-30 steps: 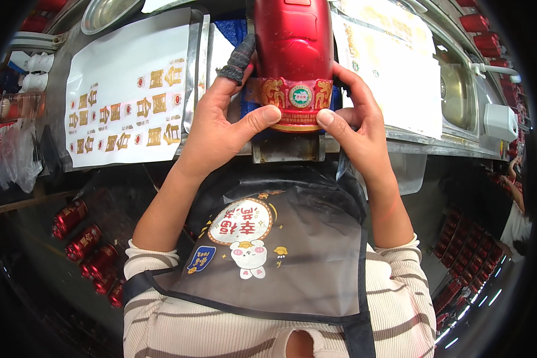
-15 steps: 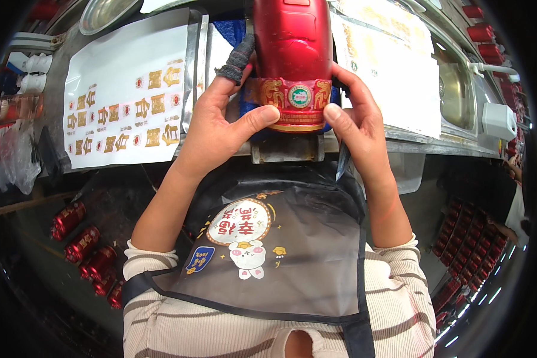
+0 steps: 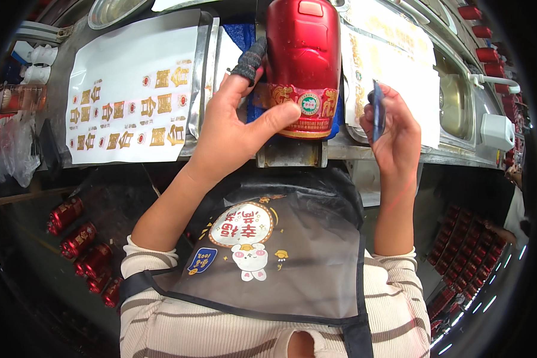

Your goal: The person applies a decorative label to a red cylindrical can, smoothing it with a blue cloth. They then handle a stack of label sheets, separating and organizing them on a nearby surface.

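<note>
A shiny red bottle (image 3: pixel 304 45) lies with its base toward me on a metal rest. Around its lower part runs a red and gold label band (image 3: pixel 283 95) with a round green and white emblem. My left hand (image 3: pixel 230 128) grips the bottle's left side, its thumb lying across the band next to the emblem. Dark knitted cloth wraps one finger of that hand. Off to the right of the bottle, my right hand (image 3: pixel 400 128) is closed on a thin dark blue flat tool (image 3: pixel 379 110), seen nearly edge-on; its exact kind I cannot make out.
On the left, a white sheet (image 3: pixel 110 59) carries several gold character decals. More decal sheets (image 3: pixel 394 101) lie at the right, beside a metal basin (image 3: pixel 456 95). Blue cloth (image 3: pixel 241 36) shows behind the bottle. Several red bottles (image 3: pixel 77 238) stand low at the left.
My right hand has let go of the bottle and moved right, bringing the dark blue tool upright in its fingers. The left hand stays on the bottle, its thumb now nearer the emblem.
</note>
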`<control>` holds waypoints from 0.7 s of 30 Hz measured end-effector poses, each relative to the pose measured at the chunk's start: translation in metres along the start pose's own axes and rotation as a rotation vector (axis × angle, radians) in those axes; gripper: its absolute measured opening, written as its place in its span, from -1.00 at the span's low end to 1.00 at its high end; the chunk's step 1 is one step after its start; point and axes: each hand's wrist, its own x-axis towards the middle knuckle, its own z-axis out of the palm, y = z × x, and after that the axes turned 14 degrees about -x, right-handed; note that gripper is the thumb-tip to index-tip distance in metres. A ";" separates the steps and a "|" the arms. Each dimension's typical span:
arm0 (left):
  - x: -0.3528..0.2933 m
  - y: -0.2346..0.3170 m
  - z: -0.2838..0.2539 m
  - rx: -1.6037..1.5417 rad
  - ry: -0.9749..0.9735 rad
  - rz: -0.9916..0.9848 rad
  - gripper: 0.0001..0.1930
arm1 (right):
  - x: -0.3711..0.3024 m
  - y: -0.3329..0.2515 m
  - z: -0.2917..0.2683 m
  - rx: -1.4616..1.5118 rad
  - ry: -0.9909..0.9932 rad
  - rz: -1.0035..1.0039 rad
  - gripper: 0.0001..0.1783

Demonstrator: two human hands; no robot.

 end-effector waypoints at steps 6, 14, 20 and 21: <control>0.004 0.012 0.008 0.101 0.001 -0.043 -0.30 | -0.039 -0.012 0.053 -0.403 0.031 -0.329 -0.64; 0.003 0.007 0.014 0.021 0.088 0.036 -0.46 | -0.035 -0.001 0.050 -0.653 0.215 -0.555 -0.73; -0.002 0.004 0.011 0.169 0.095 0.089 -0.40 | -0.037 0.008 0.054 -0.530 0.169 -0.526 -0.69; -0.006 0.005 0.011 0.357 0.091 0.189 -0.38 | -0.030 0.008 0.043 -0.542 0.202 -0.507 -0.69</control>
